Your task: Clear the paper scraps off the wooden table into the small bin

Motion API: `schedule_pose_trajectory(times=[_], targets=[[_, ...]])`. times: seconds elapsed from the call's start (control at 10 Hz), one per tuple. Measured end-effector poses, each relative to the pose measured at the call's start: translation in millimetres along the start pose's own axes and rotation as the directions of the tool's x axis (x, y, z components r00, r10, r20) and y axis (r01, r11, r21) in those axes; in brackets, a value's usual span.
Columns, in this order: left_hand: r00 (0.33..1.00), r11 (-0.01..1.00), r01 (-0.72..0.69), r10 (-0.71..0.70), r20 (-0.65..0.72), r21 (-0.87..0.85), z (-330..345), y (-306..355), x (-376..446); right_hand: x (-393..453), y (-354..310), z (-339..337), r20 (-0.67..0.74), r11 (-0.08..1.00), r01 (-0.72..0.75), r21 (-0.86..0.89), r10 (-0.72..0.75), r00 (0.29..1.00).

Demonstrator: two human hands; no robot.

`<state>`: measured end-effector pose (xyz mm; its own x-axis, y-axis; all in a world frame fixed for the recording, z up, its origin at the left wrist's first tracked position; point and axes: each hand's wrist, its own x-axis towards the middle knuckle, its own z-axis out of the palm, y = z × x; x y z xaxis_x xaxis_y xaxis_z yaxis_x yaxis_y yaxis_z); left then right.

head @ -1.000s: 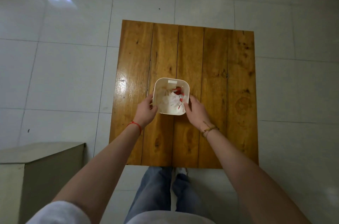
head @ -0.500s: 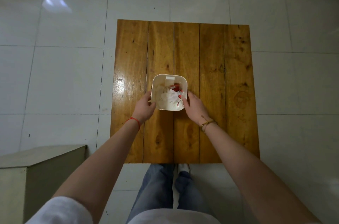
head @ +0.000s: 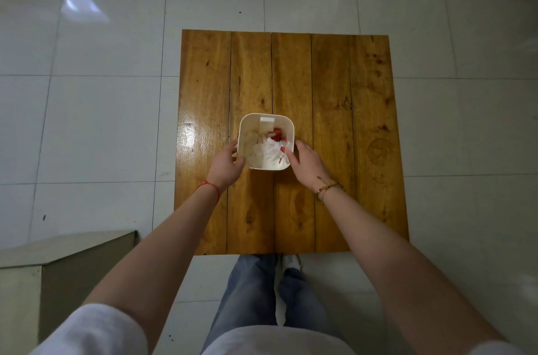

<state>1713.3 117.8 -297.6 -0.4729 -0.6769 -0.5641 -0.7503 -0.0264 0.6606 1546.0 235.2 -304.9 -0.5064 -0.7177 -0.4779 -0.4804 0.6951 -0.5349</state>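
white bin [head: 265,121] upright mid-table [head: 332,86], holding white and red scraps [head: 269,151].

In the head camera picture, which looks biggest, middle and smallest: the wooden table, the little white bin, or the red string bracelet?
1. Square wooden plank table, biggest by far.
2. Small white plastic bin, holding white and red paper scraps.
3. Thin red string bracelet, smallest.

The gaps are so big that nearness to the camera does not change this order.

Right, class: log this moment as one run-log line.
small white plastic bin: on wooden table, holds paper scraps | left hand: at bin's side | right hand: at other side
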Motion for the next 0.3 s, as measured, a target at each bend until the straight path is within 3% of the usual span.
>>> schedule_pose_trajectory(times=[0.3], targets=[[0.949, 0.960, -0.172, 0.222, -0.225, 0.222, -34, 20, -47, -39, -23, -54, -0.089, 0.986, 0.138, -0.095, -0.147, 0.985]])
